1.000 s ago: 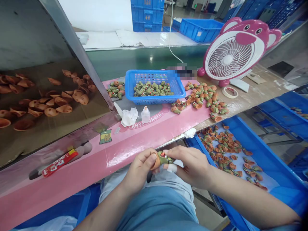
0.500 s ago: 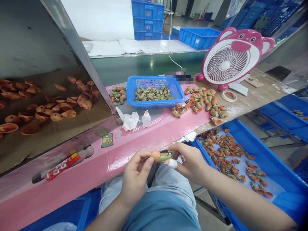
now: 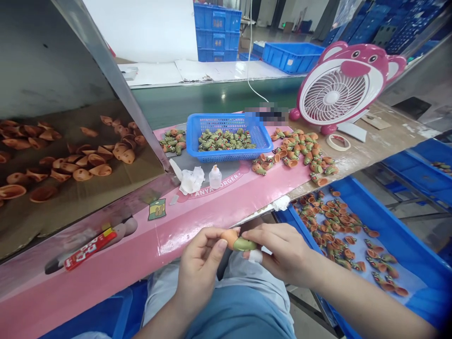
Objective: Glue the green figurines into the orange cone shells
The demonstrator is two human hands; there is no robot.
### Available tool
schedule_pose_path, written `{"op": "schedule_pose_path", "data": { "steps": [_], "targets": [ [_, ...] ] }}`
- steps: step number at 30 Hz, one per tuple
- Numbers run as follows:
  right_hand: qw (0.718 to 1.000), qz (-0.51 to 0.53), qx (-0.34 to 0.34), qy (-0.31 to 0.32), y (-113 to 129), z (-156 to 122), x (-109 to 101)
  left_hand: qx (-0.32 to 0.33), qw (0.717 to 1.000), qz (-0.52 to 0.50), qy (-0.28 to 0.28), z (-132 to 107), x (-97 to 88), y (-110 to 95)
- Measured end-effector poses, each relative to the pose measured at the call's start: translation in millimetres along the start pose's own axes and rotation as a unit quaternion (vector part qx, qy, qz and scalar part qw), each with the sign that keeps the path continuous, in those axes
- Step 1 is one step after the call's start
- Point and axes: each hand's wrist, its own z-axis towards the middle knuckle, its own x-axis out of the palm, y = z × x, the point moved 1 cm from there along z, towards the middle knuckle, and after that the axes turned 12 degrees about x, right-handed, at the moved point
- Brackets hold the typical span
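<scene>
Between both hands is a small figurine point(image 3: 243, 244) with an orange cup-like end and a green body. My left hand point(image 3: 203, 261) pinches the orange end between thumb and fingers. My right hand point(image 3: 282, 247), with a white wrap on its thumb, grips the green end. The figurine is held above my lap, near the table's front edge. Beyond it on the pink mat point(image 3: 197, 221) stand a small squeeze bottle point(image 3: 215, 178) and a crumpled white tissue point(image 3: 191, 181). A blue basket point(image 3: 229, 154) holds many green pieces; assembled orange-and-green figurines point(image 3: 300, 148) lie beside it.
At the left, a box-like enclosure point(image 3: 120, 61) has orange cups point(image 3: 83, 174) on its cardboard floor. A pink bear-faced fan point(image 3: 332, 98) and a tape roll point(image 3: 338, 142) stand at the right. Below right is a blue tray point(image 3: 399, 235) with figurines. A red packet point(image 3: 90, 249) lies on the left.
The right hand's fingers have shifted along the green part, closer to the orange end. Both hands and the figurine sit slightly lower in view. The left hand keeps its pinch.
</scene>
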Motion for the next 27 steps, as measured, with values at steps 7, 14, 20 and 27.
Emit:
{"op": "schedule_pose_path", "data": {
  "steps": [7,14,20,27],
  "targets": [
    [1.0,0.005,0.016,0.021,4.4,-1.6,-1.9,-0.018,1.0,-0.016,0.019,1.6,-0.4,1.0],
    [0.996,0.034,0.071,0.043,-2.6,-2.2,3.0,-0.072,0.997,-0.02,0.014,8.4,4.3,0.3],
    [0.988,0.064,0.127,0.067,-4.7,-6.1,2.6,-0.113,0.991,-0.017,0.071,6.5,0.1,1.5],
    [0.975,0.101,0.183,0.079,-4.6,-9.0,2.3,-0.11,0.988,-0.009,0.106,3.7,-1.0,3.5]
  ]
}}
